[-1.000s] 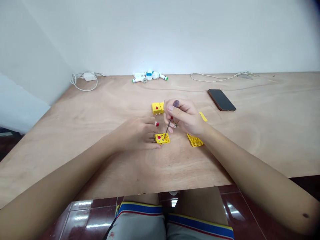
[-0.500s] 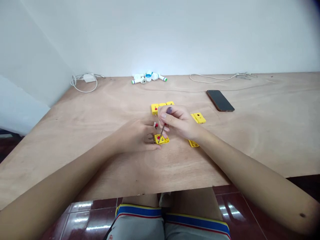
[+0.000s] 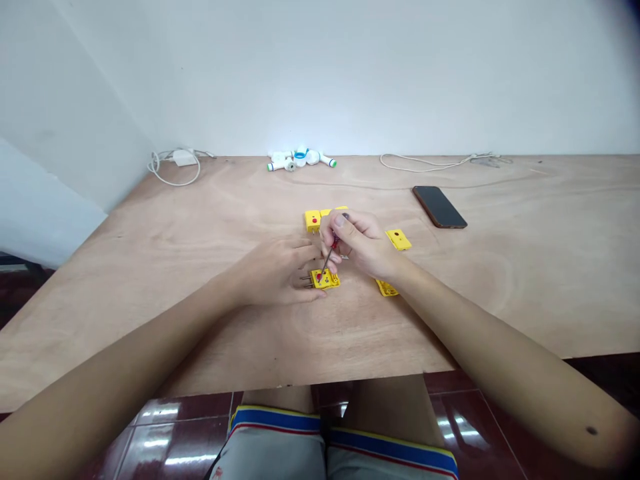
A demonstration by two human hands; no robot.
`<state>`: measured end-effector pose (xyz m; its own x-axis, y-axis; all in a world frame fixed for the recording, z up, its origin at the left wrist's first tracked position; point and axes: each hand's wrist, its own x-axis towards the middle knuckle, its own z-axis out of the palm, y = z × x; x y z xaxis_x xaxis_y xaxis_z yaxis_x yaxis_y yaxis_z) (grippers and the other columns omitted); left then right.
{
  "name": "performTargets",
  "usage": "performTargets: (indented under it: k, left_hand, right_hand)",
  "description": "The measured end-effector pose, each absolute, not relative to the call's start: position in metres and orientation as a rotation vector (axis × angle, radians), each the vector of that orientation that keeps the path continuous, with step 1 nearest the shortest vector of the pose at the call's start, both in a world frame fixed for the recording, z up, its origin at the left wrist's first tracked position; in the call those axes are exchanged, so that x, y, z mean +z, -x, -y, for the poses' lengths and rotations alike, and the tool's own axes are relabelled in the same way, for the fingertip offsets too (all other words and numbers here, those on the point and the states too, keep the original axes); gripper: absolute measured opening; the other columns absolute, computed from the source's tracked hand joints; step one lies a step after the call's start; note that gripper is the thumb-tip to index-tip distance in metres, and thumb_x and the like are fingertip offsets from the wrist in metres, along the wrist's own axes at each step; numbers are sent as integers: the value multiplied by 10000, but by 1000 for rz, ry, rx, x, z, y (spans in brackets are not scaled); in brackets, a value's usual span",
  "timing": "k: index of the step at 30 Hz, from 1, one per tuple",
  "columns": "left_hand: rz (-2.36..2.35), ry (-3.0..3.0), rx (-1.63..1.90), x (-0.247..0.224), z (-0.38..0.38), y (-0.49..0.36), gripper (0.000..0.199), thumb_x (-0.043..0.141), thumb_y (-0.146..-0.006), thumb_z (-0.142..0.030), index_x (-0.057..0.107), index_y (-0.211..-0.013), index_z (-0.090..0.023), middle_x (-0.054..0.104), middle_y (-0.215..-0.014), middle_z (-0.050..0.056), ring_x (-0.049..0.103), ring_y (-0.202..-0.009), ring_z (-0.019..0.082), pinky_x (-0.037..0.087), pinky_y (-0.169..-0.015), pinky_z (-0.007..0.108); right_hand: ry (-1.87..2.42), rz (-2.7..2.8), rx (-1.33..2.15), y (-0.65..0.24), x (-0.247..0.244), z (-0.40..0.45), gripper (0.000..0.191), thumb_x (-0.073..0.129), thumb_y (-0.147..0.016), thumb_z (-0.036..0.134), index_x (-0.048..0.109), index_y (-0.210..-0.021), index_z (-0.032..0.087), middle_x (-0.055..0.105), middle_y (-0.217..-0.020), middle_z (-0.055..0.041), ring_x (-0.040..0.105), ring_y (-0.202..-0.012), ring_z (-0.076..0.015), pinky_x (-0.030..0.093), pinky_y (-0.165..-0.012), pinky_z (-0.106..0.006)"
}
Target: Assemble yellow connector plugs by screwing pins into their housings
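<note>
Below the right grip point(image 3: 363, 241), an opened yellow plug point(image 3: 327, 281) lies on the surface point(image 3: 280, 353). That grip pinches a screwdriver point(image 3: 329, 255), whose tip has shifted toward the red button point(image 3: 319, 276), so work seems nearer the pins point(image 3: 305, 278). The left grip point(image 3: 276, 271) brackets these; whether clamped, I cannot tell.

A single head-worn camera gave the only view, looking forward and down from above the person's lap point(image 3: 277, 450). The forearms point(image 3: 165, 343) ran in from the lower corners, bringing the hands point(image 3: 275, 270) near the centre. The table point(image 3: 225, 213) stretched across the middle; the facing wall point(image 3: 350, 73) filled the top.
</note>
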<state>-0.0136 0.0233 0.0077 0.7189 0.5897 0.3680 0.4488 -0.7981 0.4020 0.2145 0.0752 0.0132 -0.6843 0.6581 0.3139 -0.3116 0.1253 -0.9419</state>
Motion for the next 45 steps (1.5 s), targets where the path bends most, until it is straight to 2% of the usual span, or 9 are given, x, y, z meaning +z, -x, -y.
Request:
performTargets:
  k: [7, 10, 16, 21, 25, 29, 32, 36, 45]
  left_hand:
    - [-766, -2636, 796, 5, -22, 7, 253, 752, -1024, -308, 761, -1264, -227, 775, -1362, 108, 759, -1248, 272, 651, -1115, 451]
    - [-786, -2605, 756, 5, -22, 8, 266, 754, -1022, -315, 776, -1277, -241, 781, -1365, 101, 755, -1280, 277, 647, -1119, 452]
    - [-925, -2607, 628, 4, -22, 12, 235, 771, -1011, -394, 807, -1197, -253, 807, -1158, 92, 786, -1089, 263, 660, -938, 397]
    - [-946, -2587, 596, 7, -21, 11, 222, 758, -1015, -398, 812, -1146, -227, 808, -1102, 93, 783, -1036, 253, 648, -914, 376]
    - [-903, -2578, 629, 8, -21, 11, 227, 758, -1012, -362, 810, -1198, -243, 818, -1181, 93, 792, -1091, 258, 662, -951, 382]
    - [-879, -2558, 658, 6, -21, 10, 290, 757, -1018, -344, 776, -1294, -256, 811, -1303, 91, 787, -1196, 271, 671, -1034, 426]
    - [-873, -2552, 680, 3, -22, 10, 299, 755, -1011, -323, 774, -1299, -246, 813, -1288, 93, 791, -1190, 273, 679, -1040, 449]
    - [-822, -2577, 713, 3, -22, 10, 269, 735, -1032, -315, 775, -1292, -258, 804, -1334, 87, 785, -1228, 266, 674, -1033, 419]
    - [-887, -2617, 647, 5, -20, 9, 293, 723, -1042, -335, 767, -1310, -228, 812, -1244, 111, 800, -1139, 281, 682, -976, 438]
  right_hand:
    - [330, 1636, 1669, -212, 12, -74, 520, 701, -1086, 614, 639, -811, 177, 616, -671, 33, 596, -496, -80, 543, -490, -214]
    - [361, 1627, 1620, -214, 15, -74, 533, 708, -1076, 631, 635, -800, 181, 631, -668, 27, 592, -480, -78, 521, -465, -210]
    - [423, 1608, 1547, -218, 18, -78, 552, 739, -1041, 665, 637, -784, 186, 592, -632, 45, 552, -448, -75, 489, -421, -211]
    - [409, 1638, 1541, -218, 18, -78, 545, 724, -1054, 658, 633, -796, 187, 579, -643, 54, 549, -447, -64, 469, -420, -203]
    - [365, 1702, 1538, -218, 17, -76, 515, 710, -1083, 609, 632, -805, 183, 555, -632, 60, 569, -460, -63, 462, -446, -192]
    - [297, 1717, 1572, -215, 14, -75, 472, 736, -1076, 575, 663, -831, 179, 615, -703, 39, 606, -497, -70, 495, -473, -200]
    - [303, 1730, 1590, -214, 13, -73, 462, 726, -1083, 571, 672, -838, 183, 604, -687, 43, 609, -506, -79, 516, -487, -211]
    - [308, 1716, 1572, -215, 16, -71, 465, 699, -1104, 555, 666, -833, 179, 629, -738, 29, 613, -507, -70, 516, -483, -204]
    - [328, 1746, 1554, -216, 15, -74, 457, 705, -1101, 551, 672, -843, 175, 649, -754, 27, 621, -501, -67, 511, -477, -203]
